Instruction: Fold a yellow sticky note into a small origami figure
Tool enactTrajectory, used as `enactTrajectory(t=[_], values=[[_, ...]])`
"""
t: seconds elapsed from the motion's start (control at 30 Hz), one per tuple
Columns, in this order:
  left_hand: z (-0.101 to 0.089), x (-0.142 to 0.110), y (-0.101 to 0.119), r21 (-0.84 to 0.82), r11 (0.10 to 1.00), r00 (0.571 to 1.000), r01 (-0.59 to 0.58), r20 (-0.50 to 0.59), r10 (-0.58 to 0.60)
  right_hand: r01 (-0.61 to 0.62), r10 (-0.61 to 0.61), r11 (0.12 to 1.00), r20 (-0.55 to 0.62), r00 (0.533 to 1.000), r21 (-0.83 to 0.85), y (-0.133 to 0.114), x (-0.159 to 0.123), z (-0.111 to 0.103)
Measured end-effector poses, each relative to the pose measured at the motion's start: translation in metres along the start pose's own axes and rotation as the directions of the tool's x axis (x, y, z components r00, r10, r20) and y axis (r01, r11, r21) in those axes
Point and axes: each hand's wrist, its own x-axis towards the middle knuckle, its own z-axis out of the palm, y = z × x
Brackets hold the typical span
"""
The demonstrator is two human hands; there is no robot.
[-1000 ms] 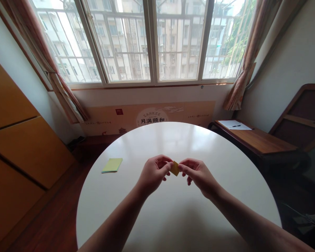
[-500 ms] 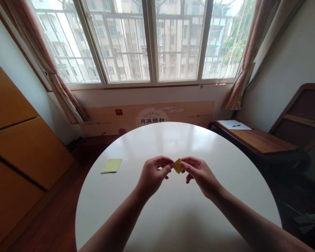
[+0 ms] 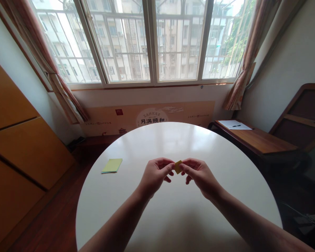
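Note:
Between my two hands, above the round white table [image 3: 147, 145], is a small folded piece of yellow paper [image 3: 177, 167]. My left hand [image 3: 159, 171] pinches its left side between thumb and forefinger. On the other side, the thumb and fingers of my right hand [image 3: 196, 171] grip the paper too, covering part of it. The remaining fingers of both hands are loosely curled. To the left on the tabletop lies a stack of yellow-green square paper [image 3: 112, 165], with a bluish sheet showing at its lower edge.
Right of the table stands a low wooden bench [image 3: 271, 140] bearing a white sheet [image 3: 232, 125] and a pen [image 3: 236, 125]. A wooden cabinet [image 3: 23, 147] stands at the left. A barred window [image 3: 147, 45] with curtains is beyond the table.
The folded paper has turned slightly, and less of it shows between the fingers. My left hand has shifted a little to the right and down. The stack has not moved.

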Motion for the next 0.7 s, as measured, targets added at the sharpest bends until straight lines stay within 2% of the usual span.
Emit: enactTrajectory(t=[0.27, 0.53, 0.7], values=[[0.0002, -0.0012, 0.0007, 0.053, 0.999, 1.0, 0.002, 0.002, -0.002, 0.003, -0.003, 1.0, -0.003, 1.0, -0.022, 0.001, 0.0015, 0.0005], [0.0034, -0.0036, 0.0011, -0.025, 0.996, 0.996, 0.081, 0.033, -0.08, 0.052, -0.051, 0.999, -0.037, 0.998, 0.007, 0.0042, 0.0003, 0.0019], [0.0037, -0.0039, -0.0002, -0.046, 0.991, 0.991, 0.123, 0.065, -0.12, 0.038, -0.035, 0.998, -0.057, 0.998, 0.057, 0.0052, -0.002, 0.0031]])
